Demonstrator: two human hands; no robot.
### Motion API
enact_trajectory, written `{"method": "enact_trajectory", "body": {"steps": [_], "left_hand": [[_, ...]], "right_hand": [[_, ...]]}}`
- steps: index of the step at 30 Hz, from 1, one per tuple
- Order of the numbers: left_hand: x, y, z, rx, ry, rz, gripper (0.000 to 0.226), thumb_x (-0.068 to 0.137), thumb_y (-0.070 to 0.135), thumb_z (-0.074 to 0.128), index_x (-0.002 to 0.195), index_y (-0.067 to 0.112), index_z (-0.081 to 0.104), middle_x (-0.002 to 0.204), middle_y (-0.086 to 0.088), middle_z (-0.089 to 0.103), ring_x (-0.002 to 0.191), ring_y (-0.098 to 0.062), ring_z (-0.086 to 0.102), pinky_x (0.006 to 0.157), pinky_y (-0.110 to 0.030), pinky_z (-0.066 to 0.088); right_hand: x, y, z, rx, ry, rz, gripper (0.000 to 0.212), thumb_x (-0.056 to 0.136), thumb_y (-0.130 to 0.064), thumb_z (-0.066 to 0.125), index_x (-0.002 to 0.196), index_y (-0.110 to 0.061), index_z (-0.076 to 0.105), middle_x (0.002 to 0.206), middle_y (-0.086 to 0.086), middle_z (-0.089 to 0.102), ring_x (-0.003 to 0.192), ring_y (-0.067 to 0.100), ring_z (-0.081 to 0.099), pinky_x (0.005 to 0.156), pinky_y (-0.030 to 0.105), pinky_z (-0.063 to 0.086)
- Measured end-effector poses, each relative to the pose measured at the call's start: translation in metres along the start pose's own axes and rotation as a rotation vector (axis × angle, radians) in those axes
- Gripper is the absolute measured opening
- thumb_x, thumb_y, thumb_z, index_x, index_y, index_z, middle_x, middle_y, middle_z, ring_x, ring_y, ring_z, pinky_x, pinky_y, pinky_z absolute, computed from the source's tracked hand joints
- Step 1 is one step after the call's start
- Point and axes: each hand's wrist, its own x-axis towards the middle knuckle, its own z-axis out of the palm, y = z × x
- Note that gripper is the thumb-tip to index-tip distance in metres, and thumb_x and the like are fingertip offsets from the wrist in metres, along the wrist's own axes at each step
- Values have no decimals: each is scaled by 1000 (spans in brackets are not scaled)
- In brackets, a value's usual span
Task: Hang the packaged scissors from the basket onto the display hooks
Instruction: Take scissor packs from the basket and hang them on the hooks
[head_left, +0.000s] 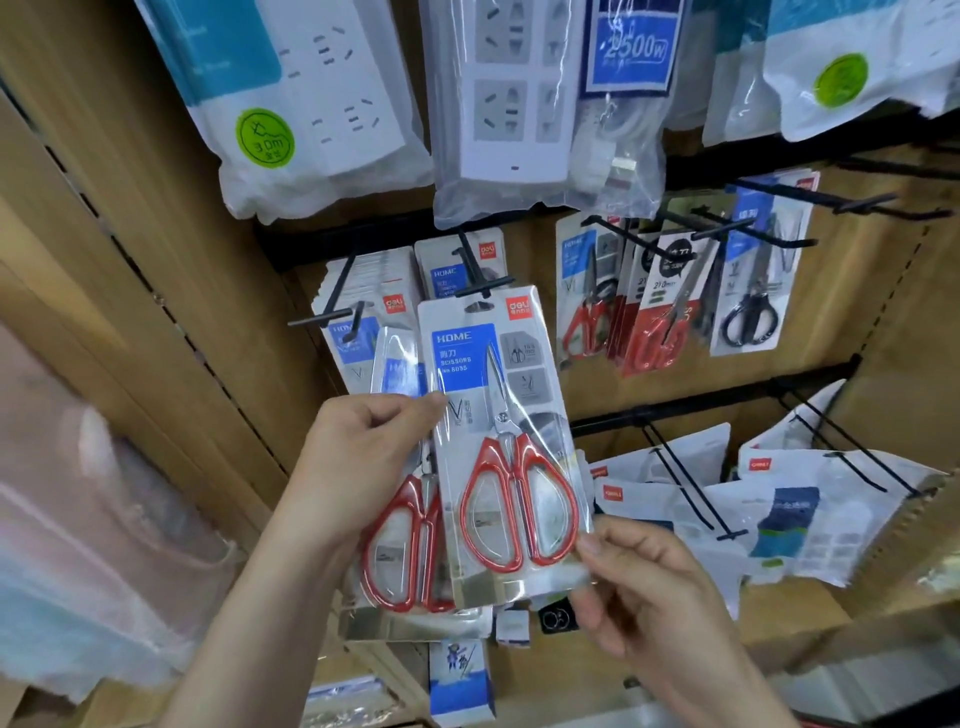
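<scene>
Scissors pack (501, 441): my left hand (363, 457) pinches its nine-o'clock edge, right hand (639, 587) pinches its five-o'clock corner. This two-point hold lines its slot (480, 306) up with the twelve-o'clock hook (471, 260).

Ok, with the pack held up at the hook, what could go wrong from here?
The hole in the front scissors pack sits just under the crossbar tip of the hook, so it could snag or miss. The right hand pinches only the bottom corner, so the pack could twist. A second pack lies behind it by the left hand and might slip.
</scene>
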Motion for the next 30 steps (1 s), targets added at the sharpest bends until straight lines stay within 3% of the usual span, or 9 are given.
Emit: {"method": "enact_trajectory", "body": {"steps": [4, 7, 10, 12, 17, 21, 25, 28, 30], "left_hand": [[4, -4, 1, -3, 6, 55, 38, 92, 30, 65, 90, -8, 64, 90, -18, 75, 84, -36, 74, 81, -56, 58], [6, -8, 0, 43, 11, 101, 50, 91, 35, 66, 87, -14, 58, 89, -36, 65, 78, -43, 68, 74, -55, 55], [6, -6, -3, 71, 1, 118, 50, 91, 37, 64, 88, -13, 60, 89, -38, 63, 75, -48, 64, 74, -64, 53], [4, -4, -4, 71, -3, 112, 43, 93, 32, 63, 89, -12, 63, 89, -30, 69, 87, -51, 66, 81, -64, 52], [8, -7, -7, 47, -51, 93, 29, 94, 26, 62, 86, 0, 73, 89, -8, 77, 91, -28, 74, 83, -48, 59], [16, -13, -9, 59, -90, 156, 36, 94, 31, 62, 86, -3, 72, 87, -8, 76, 86, -25, 73, 83, -45, 60], [26, -19, -8, 94, -61, 278, 60, 92, 43, 63, 75, -14, 54, 62, -26, 38, 61, -23, 38, 61, -34, 41], [33, -23, -6, 84, -33, 289, 63, 89, 52, 61, 81, -11, 61, 71, -32, 55, 63, -35, 50, 70, -39, 52], [38, -28, -4, 69, 3, 244, 45, 94, 40, 61, 83, -2, 68, 89, -28, 67, 84, -47, 62, 81, -55, 57]], "right_hand": [[1, -4, 2, -123, 14, 2, 24, 70, -40, 83, 83, -21, 79, 81, 8, 75, 67, 21, 69, 66, 33, 54], [22, -22, 7, -315, 101, -15, 43, 76, -66, 68, 111, -41, 70, 117, -10, 71, 109, 13, 67, 98, 44, 49], [57, -64, 25, -342, 125, -223, 15, 95, -36, 58, 106, -37, 68, 108, -8, 74, 103, 15, 70, 90, 39, 54], [80, -96, 41, -378, 115, -291, 15, 97, -27, 58, 107, -30, 67, 103, -6, 76, 97, 15, 72, 84, 39, 57], [116, -119, 55, -368, 80, -263, 19, 91, -14, 67, 109, -8, 69, 98, 11, 76, 91, 25, 74, 71, 35, 61], [122, -124, 49, -438, 19, -262, 10, 93, -11, 63, 91, -10, 73, 87, 7, 77, 78, 16, 73, 68, 30, 56], [129, -120, 50, -432, 55, -302, 16, 91, -8, 63, 86, -18, 75, 92, 7, 76, 87, 22, 70, 84, 42, 55], [130, -104, 53, -348, 123, -271, 17, 94, -17, 61, 109, -13, 69, 98, 7, 76, 87, 19, 73, 71, 37, 57], [120, -91, 47, -303, 133, -190, 22, 97, -23, 58, 114, -13, 66, 100, 6, 76, 89, 21, 74, 71, 38, 58]]}}
